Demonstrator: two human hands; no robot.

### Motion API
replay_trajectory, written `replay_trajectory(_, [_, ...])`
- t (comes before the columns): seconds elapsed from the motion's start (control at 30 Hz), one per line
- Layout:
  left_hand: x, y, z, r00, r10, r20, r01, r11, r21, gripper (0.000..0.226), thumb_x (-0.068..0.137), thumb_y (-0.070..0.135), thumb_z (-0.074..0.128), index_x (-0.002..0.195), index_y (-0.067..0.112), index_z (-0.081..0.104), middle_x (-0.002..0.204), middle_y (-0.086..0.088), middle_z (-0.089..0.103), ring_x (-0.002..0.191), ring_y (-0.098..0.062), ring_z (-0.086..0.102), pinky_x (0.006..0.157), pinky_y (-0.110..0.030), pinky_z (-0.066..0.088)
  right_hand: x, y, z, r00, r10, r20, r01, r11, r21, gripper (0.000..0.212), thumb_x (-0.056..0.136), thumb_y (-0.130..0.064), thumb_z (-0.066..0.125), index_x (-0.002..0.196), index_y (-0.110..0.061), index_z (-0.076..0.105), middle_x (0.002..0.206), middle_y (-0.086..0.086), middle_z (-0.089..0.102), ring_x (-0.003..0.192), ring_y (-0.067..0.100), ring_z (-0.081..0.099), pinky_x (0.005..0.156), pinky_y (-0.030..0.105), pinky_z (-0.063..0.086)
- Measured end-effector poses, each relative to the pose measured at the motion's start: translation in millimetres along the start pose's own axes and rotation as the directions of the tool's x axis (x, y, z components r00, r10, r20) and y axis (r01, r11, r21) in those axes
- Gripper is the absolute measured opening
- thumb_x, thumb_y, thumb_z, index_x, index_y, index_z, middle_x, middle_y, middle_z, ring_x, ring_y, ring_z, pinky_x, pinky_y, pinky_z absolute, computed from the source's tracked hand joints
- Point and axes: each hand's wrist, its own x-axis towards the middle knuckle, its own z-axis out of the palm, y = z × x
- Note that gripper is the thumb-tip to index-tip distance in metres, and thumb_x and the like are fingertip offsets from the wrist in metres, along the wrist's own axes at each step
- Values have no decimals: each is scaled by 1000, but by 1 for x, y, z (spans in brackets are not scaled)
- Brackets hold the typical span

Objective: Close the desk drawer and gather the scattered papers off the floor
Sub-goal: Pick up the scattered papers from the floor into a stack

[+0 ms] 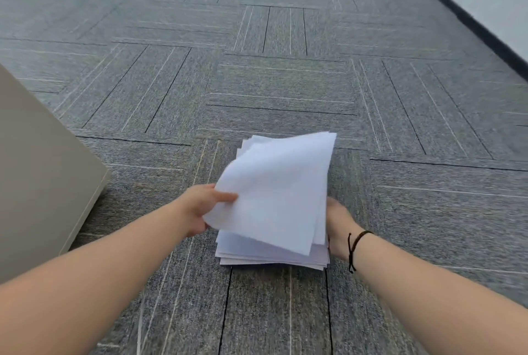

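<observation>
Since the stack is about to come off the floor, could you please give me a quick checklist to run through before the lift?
1. Left hand has hold of the papers: ok, thumb lies on the top sheets' left edge.
2. Right hand has a grip: cannot tell, it is mostly hidden behind the stack's right edge.
3. Sheets squared up: not ok, top sheets sit skewed and lifted.
4. No stray sheets on the visible carpet: ok.
5. Drawer closed: cannot tell, only a beige cabinet side shows.

papers (274,197): matt white paper | floor (285,68): rough grey carpet (woven tiles) | cabinet (43,168): smooth beige
</observation>
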Motion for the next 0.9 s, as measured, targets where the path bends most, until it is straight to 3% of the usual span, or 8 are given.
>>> replay_trajectory(0.17, [6, -26, -7, 988, -76, -137, 108, 963, 248, 38, 73, -2, 81, 107, 1, 63, 104, -20, 72, 88, -39, 70, 68, -51, 60, 4, -1, -4, 996, 10, -85, -15, 998, -54, 26, 97, 2, 40, 97, -17, 58, 98, 13, 68, 83, 32, 67, 71, 45, 56])
replay_trajectory(0.23, [7, -29, -5, 983, -43, -179, 105, 931, 348, 44, 67, 4, 87, 105, 3, 63, 103, -17, 71, 90, -38, 70, 77, -52, 60, 2, 0, -4, 996, 22, -83, -25, 999, -39, 27, 98, 1, 39, 102, -17, 59, 100, 13, 69, 84, 32, 66, 70, 43, 56])
replay_trajectory(0.4, [12, -34, 4, 981, 146, -130, 5, 646, 764, 48, 80, 38, 79, 114, 8, 63, 111, -7, 67, 98, -27, 63, 84, -35, 53, 4, 3, 3, 994, 56, -93, -58, 998, -17, 23, 95, -16, 55, 117, -13, 61, 110, 16, 72, 99, 38, 69, 86, 56, 55])
replay_trajectory(0.5, [18, -38, 9, 974, 199, -104, 2, 453, 891, 70, 84, 55, 64, 132, 7, 52, 133, -15, 54, 116, -28, 54, 95, -38, 48, 15, 12, 0, 996, 59, -64, -63, 996, -62, 67, 79, -58, 64, 134, -21, 51, 130, 4, 63, 118, 33, 60, 103, 55, 45])
replay_trajectory(0.57, [19, -38, 11, 976, 193, -104, 15, 415, 910, 74, 86, 55, 61, 139, 7, 45, 140, -19, 46, 123, -30, 50, 100, -39, 45, 38, 24, -9, 998, 63, -1, -63, 995, -71, 103, 56, -81, 66, 142, -28, 43, 143, -3, 53, 130, 29, 50, 110, 56, 36])
replay_trajectory(0.67, [19, -36, 11, 979, 183, -95, 4, 443, 896, 66, 84, 45, 68, 134, 6, 49, 137, -17, 50, 118, -28, 52, 97, -38, 48, 29, 19, -6, 992, 116, 46, -115, 993, -9, 114, 45, -91, 61, 140, -30, 49, 145, -6, 53, 136, 25, 46, 115, 55, 30])
replay_trajectory(0.8, [21, -37, 7, 980, 170, -104, -5, 542, 840, 48, 78, 33, 76, 117, 10, 60, 124, -12, 60, 98, -24, 61, 84, -35, 53, -2, 1, 11, 998, 9, 54, -4, 995, -98, 28, 96, -14, 54, 123, -16, 59, 123, 10, 68, 113, 32, 63, 101, 52, 47])
replay_trajectory(0.9, [24, -37, 4, 980, 149, -133, 1, 663, 749, 44, 80, 33, 76, 113, 7, 64, 114, -9, 67, 99, -26, 64, 81, -35, 52, 1, 2, 9, 997, -3, 73, 12, 992, -124, 45, 91, 13, 39, 123, -13, 57, 112, 14, 68, 102, 36, 64, 88, 49, 52])
